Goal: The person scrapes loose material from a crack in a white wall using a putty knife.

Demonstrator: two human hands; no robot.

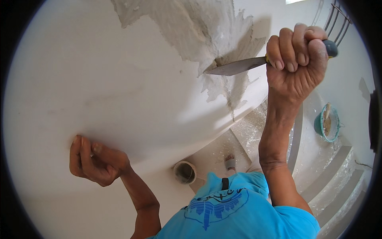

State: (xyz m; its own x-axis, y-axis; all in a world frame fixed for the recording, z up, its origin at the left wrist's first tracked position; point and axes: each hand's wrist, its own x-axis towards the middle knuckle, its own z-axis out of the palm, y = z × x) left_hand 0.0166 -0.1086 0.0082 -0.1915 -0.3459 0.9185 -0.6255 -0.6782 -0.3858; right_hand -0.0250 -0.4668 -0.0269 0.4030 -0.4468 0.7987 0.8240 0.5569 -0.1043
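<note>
My right hand (298, 59), its fingers wrapped round the dark handle, holds a scraper (238, 66) with a pointed-looking metal blade. The blade's tip meets the lower edge of a rough grey patch (191, 28), where the white coating is gone from the wall (99, 71). Cracked, flaking edges run down from that patch behind the blade. Lower on the left, my left hand (97, 161) is loosely curled against or just off the white wall surface. Nothing shows between its fingers.
A grey bucket (185, 172) stands on the floor near my foot (230, 162). White flakes litter the floor and the curved steps (324, 185) at right. A teal bucket (322, 123) with a tool in it sits on the steps. Metal bars (337, 24) show top right.
</note>
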